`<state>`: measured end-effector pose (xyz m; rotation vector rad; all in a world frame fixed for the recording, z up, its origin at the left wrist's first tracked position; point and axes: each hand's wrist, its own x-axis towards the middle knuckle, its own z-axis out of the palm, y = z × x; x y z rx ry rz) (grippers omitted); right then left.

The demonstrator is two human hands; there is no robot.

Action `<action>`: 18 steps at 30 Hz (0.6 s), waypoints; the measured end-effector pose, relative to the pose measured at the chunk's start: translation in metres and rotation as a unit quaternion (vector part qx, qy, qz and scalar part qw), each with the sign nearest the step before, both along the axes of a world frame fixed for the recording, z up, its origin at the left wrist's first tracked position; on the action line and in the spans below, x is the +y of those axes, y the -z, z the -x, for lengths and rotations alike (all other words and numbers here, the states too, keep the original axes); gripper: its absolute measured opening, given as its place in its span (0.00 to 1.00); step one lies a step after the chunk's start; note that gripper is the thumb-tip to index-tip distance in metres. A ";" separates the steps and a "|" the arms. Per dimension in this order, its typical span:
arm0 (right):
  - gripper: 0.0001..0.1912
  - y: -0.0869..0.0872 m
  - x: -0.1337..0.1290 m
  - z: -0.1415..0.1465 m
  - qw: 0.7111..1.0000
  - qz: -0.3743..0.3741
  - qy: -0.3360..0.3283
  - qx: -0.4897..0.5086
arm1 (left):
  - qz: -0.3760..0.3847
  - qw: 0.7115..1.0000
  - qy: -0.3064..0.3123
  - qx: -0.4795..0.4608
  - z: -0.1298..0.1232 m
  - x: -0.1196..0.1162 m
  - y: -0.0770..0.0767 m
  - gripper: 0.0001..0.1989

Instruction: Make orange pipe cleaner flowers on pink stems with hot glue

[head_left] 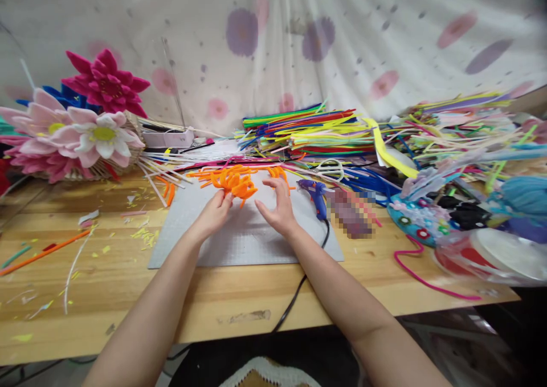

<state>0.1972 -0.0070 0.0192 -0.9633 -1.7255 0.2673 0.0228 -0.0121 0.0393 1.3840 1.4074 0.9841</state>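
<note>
My left hand (216, 211) is closed on an orange pipe-cleaner flower (234, 182), held at its lower right side above the grey board (239, 249). Thumb and fingers apart, my right hand (280, 207) hovers to the right of the flower. Its fingertips are close to a small bunch of orange pipe-cleaner pieces (278, 174) at the board's back edge; whether they touch I cannot tell. More orange pieces (200, 176) lie behind the flower. A blue glue gun (315, 196) rests on the board to the right of my right hand.
Finished fuzzy flowers (105, 82) stand at the back left. Bundles of coloured pipe cleaners (307, 133) line the back, with scissors (331, 169) in front. A black cord (294, 301) runs off the table's front edge. A clear-wrapped tub (491, 253) sits at the right.
</note>
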 end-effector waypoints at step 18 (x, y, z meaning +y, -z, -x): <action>0.10 0.027 0.009 0.005 0.988 0.114 -0.090 0.061 | -0.029 0.904 0.064 0.423 -0.003 -0.002 -0.007 0.18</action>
